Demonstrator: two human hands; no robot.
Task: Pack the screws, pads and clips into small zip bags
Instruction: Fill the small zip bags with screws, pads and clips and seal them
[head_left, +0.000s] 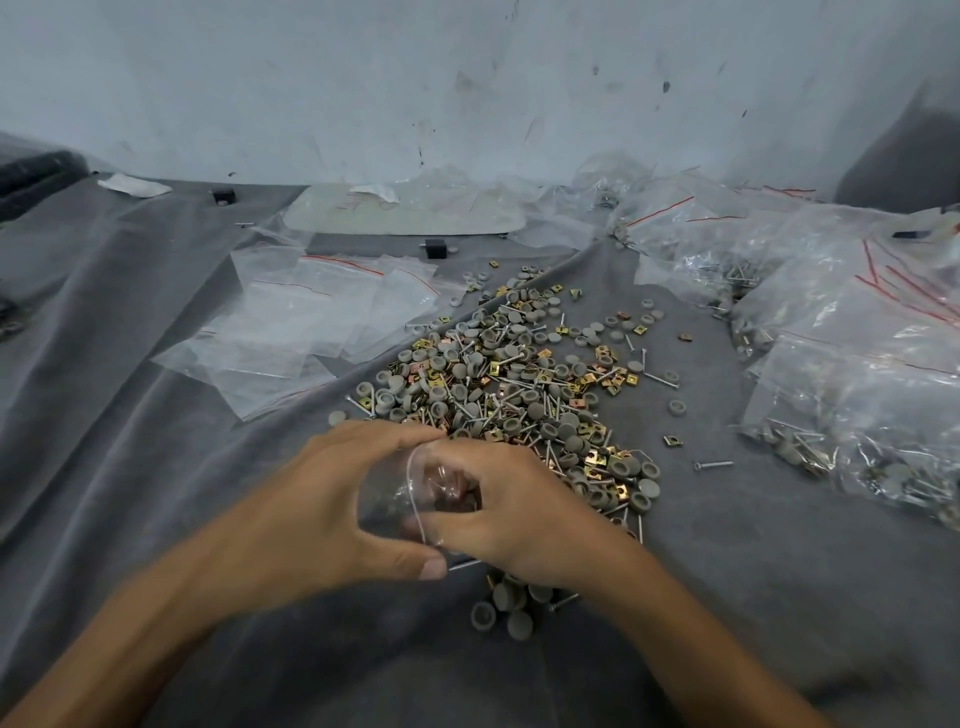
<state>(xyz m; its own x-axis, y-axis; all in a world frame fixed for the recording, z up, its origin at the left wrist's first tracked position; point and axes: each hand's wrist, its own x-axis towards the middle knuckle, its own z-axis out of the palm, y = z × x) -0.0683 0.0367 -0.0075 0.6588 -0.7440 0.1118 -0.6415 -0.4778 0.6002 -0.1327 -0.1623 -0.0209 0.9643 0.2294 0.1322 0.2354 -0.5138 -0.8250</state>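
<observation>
A small clear zip bag (402, 496) is held between both hands near the bottom centre. My left hand (322, 499) grips its left side, thumb below and fingers above. My right hand (511, 512) pinches the bag's mouth, and small parts show inside the plastic. Just beyond the hands lies a long heap of grey round pads, brass clips and silver screws (519, 384). A few grey pads (506, 608) sit below my right wrist.
Empty zip bags (317, 317) with red strips lie spread at the left of the heap. Filled bags (857, 364) pile up along the right side. A pale flat sheet (405, 210) lies at the back by the wall. Grey cloth (130, 364) covers the surface.
</observation>
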